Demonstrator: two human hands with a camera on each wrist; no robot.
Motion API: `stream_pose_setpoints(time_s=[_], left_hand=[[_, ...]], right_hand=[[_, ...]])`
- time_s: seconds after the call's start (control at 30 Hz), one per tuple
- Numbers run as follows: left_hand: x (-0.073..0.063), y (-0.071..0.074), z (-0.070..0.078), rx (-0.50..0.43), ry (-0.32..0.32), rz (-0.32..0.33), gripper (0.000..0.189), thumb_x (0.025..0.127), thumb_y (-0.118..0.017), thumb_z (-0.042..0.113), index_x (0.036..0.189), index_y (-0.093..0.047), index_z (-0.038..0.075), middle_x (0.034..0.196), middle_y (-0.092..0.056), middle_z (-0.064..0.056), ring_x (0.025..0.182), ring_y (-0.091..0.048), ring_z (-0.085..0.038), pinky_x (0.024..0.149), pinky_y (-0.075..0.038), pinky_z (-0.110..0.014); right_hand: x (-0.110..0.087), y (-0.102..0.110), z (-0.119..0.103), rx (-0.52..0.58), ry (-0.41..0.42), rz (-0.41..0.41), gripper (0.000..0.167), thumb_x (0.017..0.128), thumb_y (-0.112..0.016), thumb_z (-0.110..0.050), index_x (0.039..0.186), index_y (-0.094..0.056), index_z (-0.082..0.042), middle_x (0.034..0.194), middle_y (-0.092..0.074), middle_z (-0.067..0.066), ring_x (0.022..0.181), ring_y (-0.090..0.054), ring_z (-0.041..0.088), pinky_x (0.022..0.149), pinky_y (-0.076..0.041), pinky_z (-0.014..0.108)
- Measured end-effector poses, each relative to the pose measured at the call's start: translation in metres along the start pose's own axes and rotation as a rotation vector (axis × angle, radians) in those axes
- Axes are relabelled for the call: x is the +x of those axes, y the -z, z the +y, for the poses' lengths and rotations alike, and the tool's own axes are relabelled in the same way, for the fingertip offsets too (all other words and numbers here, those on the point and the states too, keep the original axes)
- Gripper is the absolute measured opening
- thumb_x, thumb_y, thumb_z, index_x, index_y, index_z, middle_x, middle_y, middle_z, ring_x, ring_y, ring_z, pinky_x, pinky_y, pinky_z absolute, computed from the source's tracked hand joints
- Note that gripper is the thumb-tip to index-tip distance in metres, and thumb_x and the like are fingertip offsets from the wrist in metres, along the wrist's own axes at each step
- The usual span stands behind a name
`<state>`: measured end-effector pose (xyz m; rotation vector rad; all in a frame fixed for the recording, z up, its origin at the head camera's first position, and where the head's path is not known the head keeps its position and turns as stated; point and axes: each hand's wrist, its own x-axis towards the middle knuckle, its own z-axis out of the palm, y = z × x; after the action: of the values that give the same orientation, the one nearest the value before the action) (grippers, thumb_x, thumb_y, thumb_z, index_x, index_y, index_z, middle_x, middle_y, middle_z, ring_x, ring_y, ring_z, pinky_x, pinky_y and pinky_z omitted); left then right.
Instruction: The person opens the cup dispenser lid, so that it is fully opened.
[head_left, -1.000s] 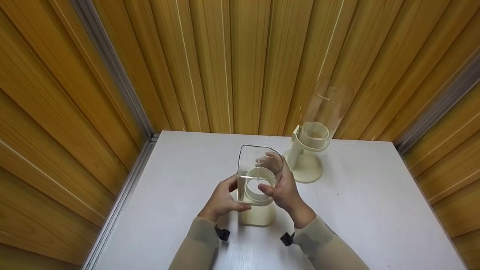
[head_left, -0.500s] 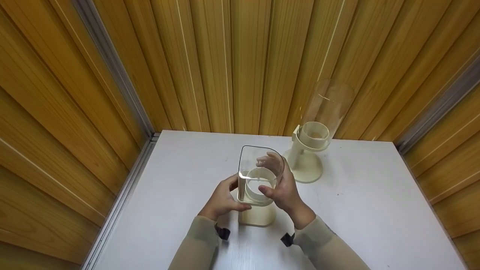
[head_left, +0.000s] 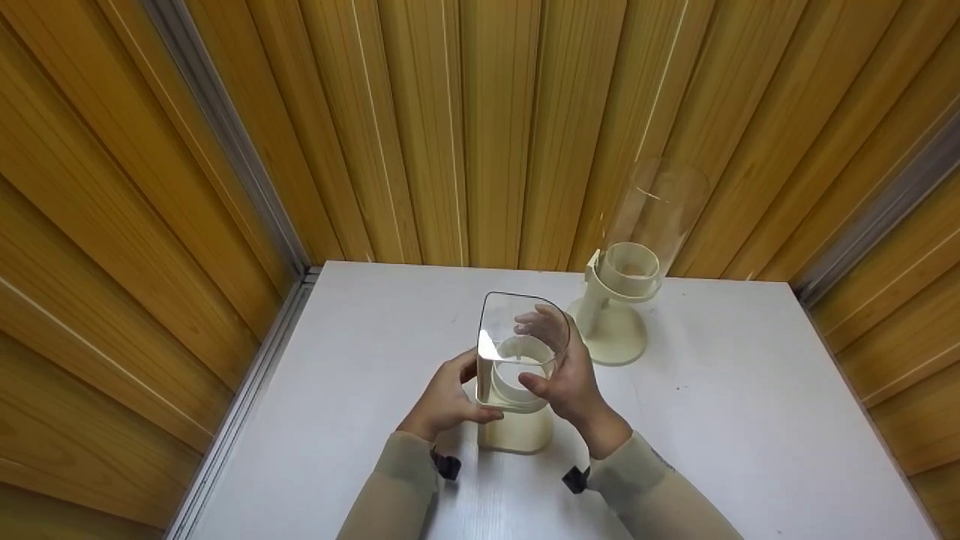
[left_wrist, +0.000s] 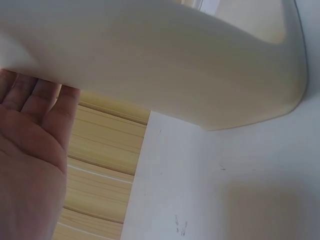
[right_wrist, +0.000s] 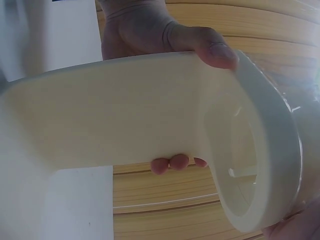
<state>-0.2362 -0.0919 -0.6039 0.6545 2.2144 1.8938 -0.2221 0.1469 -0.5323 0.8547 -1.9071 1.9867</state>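
A cream plastic stand (head_left: 517,435) is upright on the white table, carrying a clear D-shaped container (head_left: 504,311) above its ring. My left hand (head_left: 442,394) grips the stand just under the ring, thumb in front. In the right wrist view, its fingertips (right_wrist: 179,161) show past the far edge of the stand's column (right_wrist: 125,110). In the left wrist view, my left palm (left_wrist: 30,165) lies beside the column. My right hand (head_left: 570,375) holds the container's right side, thumb in front; its other fingers show through the clear wall.
A second cream stand (head_left: 616,337) with a round base and a tall clear cylinder (head_left: 664,195) stands at the table's back right. Wood-look panels (head_left: 495,135) rise behind and along both sides of the white table (head_left: 360,337). A metal rail (head_left: 247,390) runs along the left edge.
A reflection on the container's left wall has grown brighter. Both hands keep their hold in nearly the same place, and the second stand has not moved.
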Motion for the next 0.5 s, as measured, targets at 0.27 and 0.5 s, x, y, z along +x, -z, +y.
stream_pose_setpoints(time_s=[0.27, 0.5], left_hand=[[-0.0005, -0.0018, 0.0007, -0.015, 0.008, -0.002, 0.1, 0.067, -0.106, 0.022, 0.158, -0.064, 0.026, 0.151, -0.074, 0.004, 0.15, -0.064, -0.027, 0.136, -0.041, -0.061], [-0.0006, -0.002, -0.0015, 0.013, -0.024, 0.006, 0.104, 0.066, -0.106, 0.023, 0.16, -0.063, 0.022, 0.151, -0.074, -0.001, 0.149, -0.065, -0.029, 0.135, -0.044, -0.06]], right_hand=[[0.0016, -0.0015, -0.004, -0.023, -0.035, 0.024, 0.107, 0.085, -0.095, -0.063, 0.158, -0.048, -0.001, 0.144, -0.073, 0.014, 0.132, -0.073, 0.017, 0.118, -0.054, 0.024], [0.0028, -0.0013, -0.0024, -0.005, -0.038, 0.034, 0.102, 0.086, -0.095, -0.056, 0.155, -0.049, 0.002, 0.14, -0.074, 0.016, 0.128, -0.075, 0.019, 0.117, -0.056, 0.024]])
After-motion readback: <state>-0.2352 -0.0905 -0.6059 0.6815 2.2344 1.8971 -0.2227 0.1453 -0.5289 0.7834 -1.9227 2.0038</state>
